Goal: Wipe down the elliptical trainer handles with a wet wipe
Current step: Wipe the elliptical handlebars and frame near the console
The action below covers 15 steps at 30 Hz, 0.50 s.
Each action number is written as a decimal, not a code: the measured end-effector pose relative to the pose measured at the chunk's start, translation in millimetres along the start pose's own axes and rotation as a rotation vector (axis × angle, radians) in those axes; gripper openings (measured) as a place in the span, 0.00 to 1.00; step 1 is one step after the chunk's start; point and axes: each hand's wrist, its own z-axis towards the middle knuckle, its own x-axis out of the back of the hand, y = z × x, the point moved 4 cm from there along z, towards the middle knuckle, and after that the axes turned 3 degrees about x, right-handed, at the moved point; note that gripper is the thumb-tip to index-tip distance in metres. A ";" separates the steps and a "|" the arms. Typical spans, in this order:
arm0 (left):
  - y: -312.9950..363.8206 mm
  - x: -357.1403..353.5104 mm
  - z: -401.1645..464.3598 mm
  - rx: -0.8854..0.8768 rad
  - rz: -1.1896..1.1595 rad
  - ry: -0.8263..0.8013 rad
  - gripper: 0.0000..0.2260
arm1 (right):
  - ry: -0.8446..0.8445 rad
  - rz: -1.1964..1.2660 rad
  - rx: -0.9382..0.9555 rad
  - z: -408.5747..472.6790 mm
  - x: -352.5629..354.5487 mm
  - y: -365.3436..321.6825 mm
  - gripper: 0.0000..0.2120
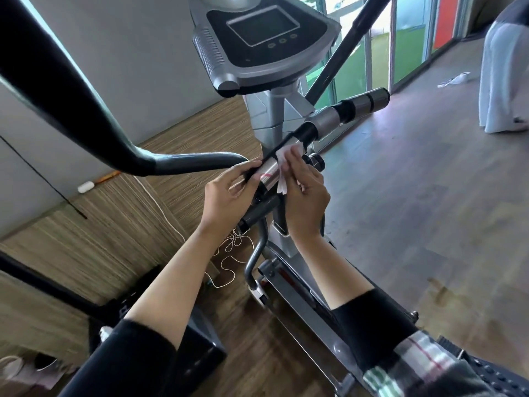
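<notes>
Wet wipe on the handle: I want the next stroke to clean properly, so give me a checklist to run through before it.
1. Wet wipe against the fixed handle: ok.
2. Right hand presses the wipe on: ok.
3. Left hand steadies the handle: ok.
4. Far grip already wiped: cannot tell.
5. Wipe damp enough: cannot tell.
6. White cord clear of both hands: ok.

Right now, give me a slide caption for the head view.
Right hand presses a wet wipe against the fixed handle; left hand steadies it.
</notes>
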 end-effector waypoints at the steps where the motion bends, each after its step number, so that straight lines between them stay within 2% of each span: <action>1: 0.3 0.7 -0.8 -0.005 0.003 0.004 0.11 | 0.003 0.014 -0.006 -3.0 -0.5 0.2 0.15; 7: -9.5 4.3 -2.9 0.042 -0.030 0.015 0.11 | -0.028 0.012 0.064 -35.6 -9.3 4.1 0.16; 12: -7.9 8.7 -5.4 0.002 0.009 0.018 0.13 | 0.027 0.029 -0.018 -11.5 -5.2 6.4 0.16; 15: -11.1 9.1 -6.7 0.011 -0.011 0.010 0.13 | 0.008 0.025 0.008 -19.4 -6.8 1.2 0.16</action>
